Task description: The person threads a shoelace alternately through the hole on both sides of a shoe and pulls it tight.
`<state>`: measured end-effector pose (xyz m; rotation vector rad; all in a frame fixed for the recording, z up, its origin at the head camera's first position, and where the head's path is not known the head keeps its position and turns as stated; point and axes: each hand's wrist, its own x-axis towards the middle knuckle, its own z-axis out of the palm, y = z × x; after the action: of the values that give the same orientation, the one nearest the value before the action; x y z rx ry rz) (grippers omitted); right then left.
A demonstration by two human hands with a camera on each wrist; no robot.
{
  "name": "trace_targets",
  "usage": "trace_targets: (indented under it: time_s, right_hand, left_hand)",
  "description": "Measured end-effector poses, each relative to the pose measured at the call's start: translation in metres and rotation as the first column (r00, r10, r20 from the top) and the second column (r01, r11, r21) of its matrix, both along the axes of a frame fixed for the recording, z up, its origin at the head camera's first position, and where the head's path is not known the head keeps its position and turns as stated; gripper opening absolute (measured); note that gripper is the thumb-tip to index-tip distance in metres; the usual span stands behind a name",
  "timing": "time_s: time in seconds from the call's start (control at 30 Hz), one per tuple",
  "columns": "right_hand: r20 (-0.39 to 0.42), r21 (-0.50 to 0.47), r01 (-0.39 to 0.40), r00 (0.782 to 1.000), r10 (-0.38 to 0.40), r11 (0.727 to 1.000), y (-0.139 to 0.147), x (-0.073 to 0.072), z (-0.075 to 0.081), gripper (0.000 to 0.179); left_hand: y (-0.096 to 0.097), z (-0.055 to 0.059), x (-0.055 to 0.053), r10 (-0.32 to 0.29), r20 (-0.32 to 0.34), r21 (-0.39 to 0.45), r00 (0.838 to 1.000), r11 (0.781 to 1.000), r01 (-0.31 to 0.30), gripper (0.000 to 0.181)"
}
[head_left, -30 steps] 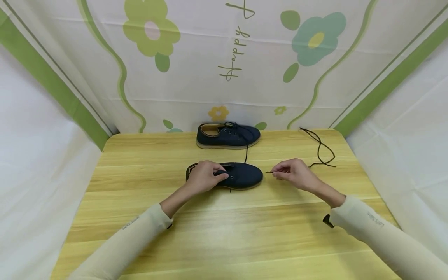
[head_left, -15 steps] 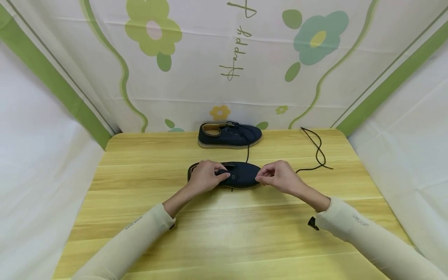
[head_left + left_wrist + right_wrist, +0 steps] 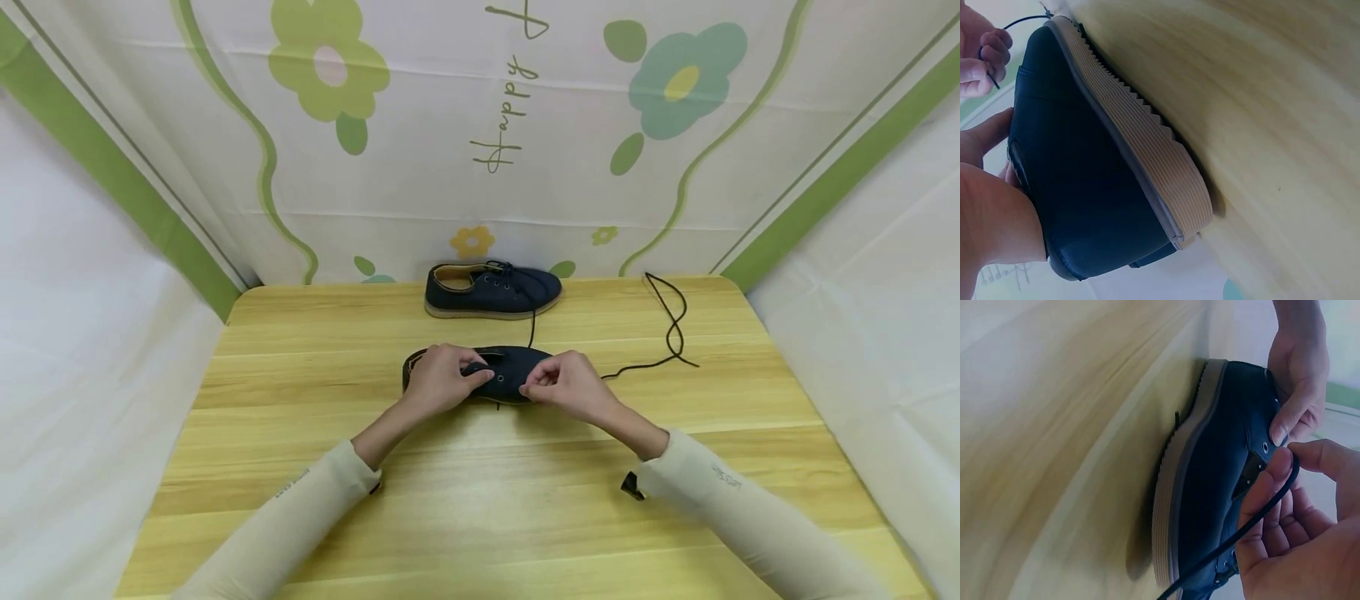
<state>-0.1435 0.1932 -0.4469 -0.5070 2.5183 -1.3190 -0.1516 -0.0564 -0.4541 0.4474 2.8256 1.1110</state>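
A dark navy shoe (image 3: pixel 513 360) lies on the table, toe to the right. My left hand (image 3: pixel 441 382) grips the upper at its opening, thumb beside a metal eyelet (image 3: pixel 1265 447). Over the shoe's toe, my right hand (image 3: pixel 572 387) pinches a black shoelace (image 3: pixel 1229 540) between thumb and forefinger. In the left wrist view the lace's short free tip (image 3: pixel 993 80) sticks out past the right fingers. The rest of the shoelace trails rightward across the table. Part of the shoe's opening is hidden under the left hand.
A matching laced shoe (image 3: pixel 480 298) stands behind, near the back edge of the wooden table (image 3: pixel 480 517). One of its laces (image 3: pixel 533 329) runs forward toward the nearer shoe. A small black end (image 3: pixel 1177 419) pokes out beside the nearer sole. Patterned fabric (image 3: pixel 420 150) hangs behind.
My right hand has moved left from beyond the toe to over it, drawing the shoelace along, and the trailing loop has shifted. My left hand keeps its grip on the shoe.
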Motion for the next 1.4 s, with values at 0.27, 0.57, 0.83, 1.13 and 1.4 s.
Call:
trace_targets:
  time_s: [0.27, 0.57, 0.83, 1.13, 1.4]
  right_hand:
    - [-0.003, -0.021, 0.049, 0.999, -0.05, 0.999, -0.011, 0.0, -0.008, 0.015]
    - [0.001, -0.041, 0.081, 0.997, -0.081, 0.996, -0.02, 0.002, -0.016, 0.012]
    - [-0.019, -0.056, 0.101, 0.995, -0.102, 0.993, -0.029, 0.007, -0.02, 0.013]
    - [-0.109, -0.062, 0.121, 0.986, -0.127, 0.991, -0.035, 0.006, -0.023, 0.01]
    - [-0.238, -0.038, 0.158, 0.958, -0.162, 0.987, -0.037, 0.005, -0.028, 0.012]
  left_hand:
    - [0.001, -0.002, 0.0, 0.004, 0.006, -0.004, 1.0, 1.0, -0.004, 0.017]
    - [0.0, -0.002, 0.001, 0.018, 0.017, 0.032, 1.0, 0.999, -0.018, 0.01]
    - [0.0, -0.004, 0.001, 0.017, 0.011, 0.055, 1.0, 0.998, -0.017, 0.009]
    - [-0.002, -0.002, 0.003, 0.008, 0.006, 0.061, 1.0, 0.998, -0.009, 0.009]
    - [-0.002, -0.002, 0.004, -0.013, -0.019, 0.078, 1.0, 0.997, 0.014, 0.009]
